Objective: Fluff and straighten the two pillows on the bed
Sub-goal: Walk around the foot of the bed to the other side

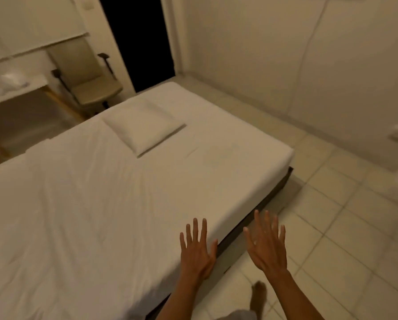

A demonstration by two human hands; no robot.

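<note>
A white pillow [143,127] lies flat near the far side of the bed [89,192], which is covered by a white sheet. I see only this one pillow; a second is not in view. My left hand [197,249] hovers over the bed's near right edge, palm down, fingers spread, holding nothing. My right hand [266,244] is raised beside the bed above the floor, fingers apart and empty. Both hands are far from the pillow.
A beige office chair [87,77] stands beyond the bed beside a white desk [13,88] with small items on it. A dark doorway [138,40] opens behind the bed. Pale floor tiles [332,227] run along the bed's right side. My foot [258,296] shows below.
</note>
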